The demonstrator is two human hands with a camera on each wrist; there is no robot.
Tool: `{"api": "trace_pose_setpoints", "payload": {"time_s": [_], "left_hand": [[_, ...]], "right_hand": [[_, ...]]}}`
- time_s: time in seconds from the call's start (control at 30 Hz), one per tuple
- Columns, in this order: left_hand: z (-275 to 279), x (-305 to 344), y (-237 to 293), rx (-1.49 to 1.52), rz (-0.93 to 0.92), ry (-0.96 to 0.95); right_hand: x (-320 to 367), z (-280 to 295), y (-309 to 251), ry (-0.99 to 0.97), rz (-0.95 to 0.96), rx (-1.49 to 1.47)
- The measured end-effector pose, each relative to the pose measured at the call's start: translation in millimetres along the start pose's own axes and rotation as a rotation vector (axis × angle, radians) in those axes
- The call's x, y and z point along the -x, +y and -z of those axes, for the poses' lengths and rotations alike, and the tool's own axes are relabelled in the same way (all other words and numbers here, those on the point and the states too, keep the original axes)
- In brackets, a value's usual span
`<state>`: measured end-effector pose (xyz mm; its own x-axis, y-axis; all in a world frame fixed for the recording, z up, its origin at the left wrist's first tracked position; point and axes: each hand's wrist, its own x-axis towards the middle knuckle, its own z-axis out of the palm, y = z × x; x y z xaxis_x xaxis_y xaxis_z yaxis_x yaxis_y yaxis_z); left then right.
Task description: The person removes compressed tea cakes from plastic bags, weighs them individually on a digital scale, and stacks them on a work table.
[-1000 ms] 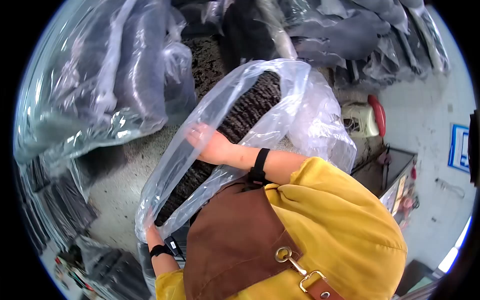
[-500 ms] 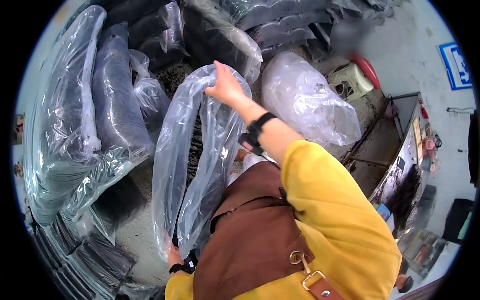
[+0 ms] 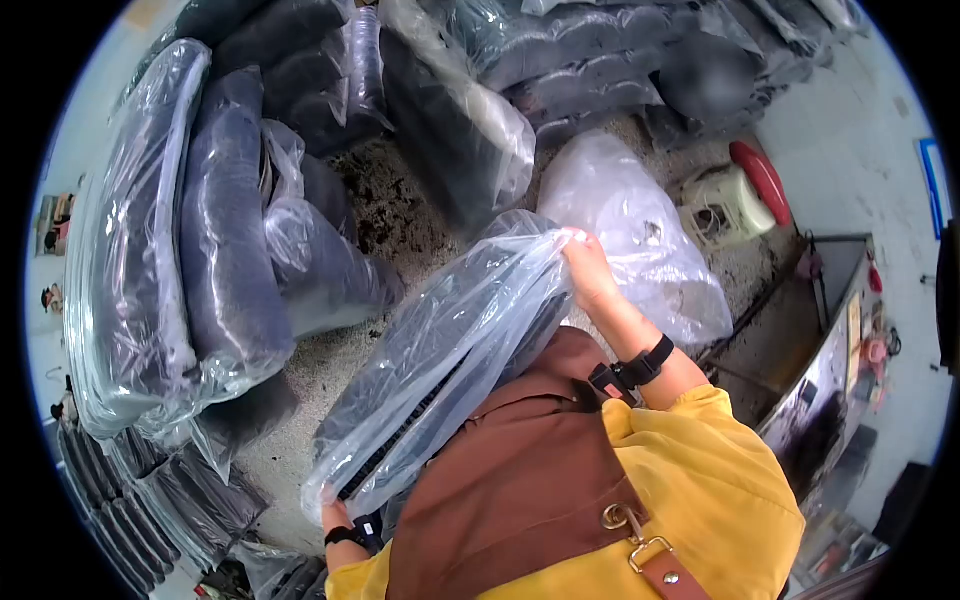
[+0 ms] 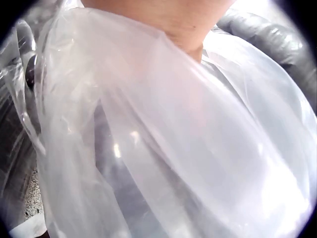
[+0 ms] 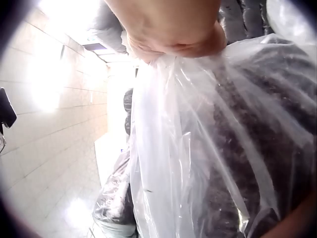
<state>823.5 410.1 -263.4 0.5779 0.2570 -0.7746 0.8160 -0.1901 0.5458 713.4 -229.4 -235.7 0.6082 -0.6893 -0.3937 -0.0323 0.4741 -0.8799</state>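
A large clear plastic bag point(image 3: 440, 320) stretches diagonally in front of the apron, with dark material inside showing through its narrowed mouth. My right hand point(image 3: 592, 268) grips gathered plastic at the bag's upper right end, and folds fan out from its fingers. In the right wrist view, the bag's creased film point(image 5: 173, 144) hangs from that hand point(image 5: 178, 34). At the lower left end, my left hand point(image 3: 336, 514) holds the bag's edge. Translucent film covers the left fingers in the left wrist view, below the bare wrist point(image 4: 163, 20).
Tall plastic-wrapped dark rolls point(image 3: 230, 220) stand at left. Filled bags point(image 3: 590, 60) are stacked at the back. A crumpled clear bag point(image 3: 640, 240) lies just beyond my right hand, near a cream container with a red part point(image 3: 735, 205). A metal-framed bin point(image 3: 790, 320) stands at right.
The bag's wide mouth, which showed dark fuzzy material, has narrowed. My right hand went from inside the opening to the upper rim, then right, gathering plastic. The left hand stays at the lower end.
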Motion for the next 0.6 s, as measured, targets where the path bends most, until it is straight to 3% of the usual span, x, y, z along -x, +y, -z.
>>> {"api": "trace_pose_setpoints", "payload": {"time_s": [0.1, 0.17, 0.23, 0.3, 0.37, 0.43, 0.47, 0.53, 0.6], "left_hand": [[-82, 21, 40, 0.016, -0.156, 0.029], [-141, 34, 78, -0.075, -0.094, -0.028], [-191, 34, 100, -0.063, -0.145, -0.143], [-257, 79, 139, -0.008, -0.175, -0.282], [-272, 26, 140, -0.241, -0.196, -0.206], [-320, 16, 155, -0.258, -0.323, -0.167], [-336, -14, 166, -0.276, -0.368, -0.16], [-354, -44, 191, -0.274, -0.414, -0.152], [-356, -44, 204, -0.339, -0.127, -0.202]], "right_hand": [[-39, 19, -69, 0.051, -0.098, -0.011], [-68, 50, -90, 0.042, -0.079, 0.002], [-96, 69, -121, 0.137, 0.014, 0.076], [-149, 92, -133, 0.187, 0.1, 0.09], [-210, 104, -142, 0.205, 0.329, 0.423], [-233, 89, -169, 0.26, 0.436, 1.027], [-228, 78, -177, 0.248, 0.431, 1.021], [-206, 50, -194, 0.519, 1.274, 1.552], [-176, 11, -198, 0.005, 1.185, 1.19]]}}
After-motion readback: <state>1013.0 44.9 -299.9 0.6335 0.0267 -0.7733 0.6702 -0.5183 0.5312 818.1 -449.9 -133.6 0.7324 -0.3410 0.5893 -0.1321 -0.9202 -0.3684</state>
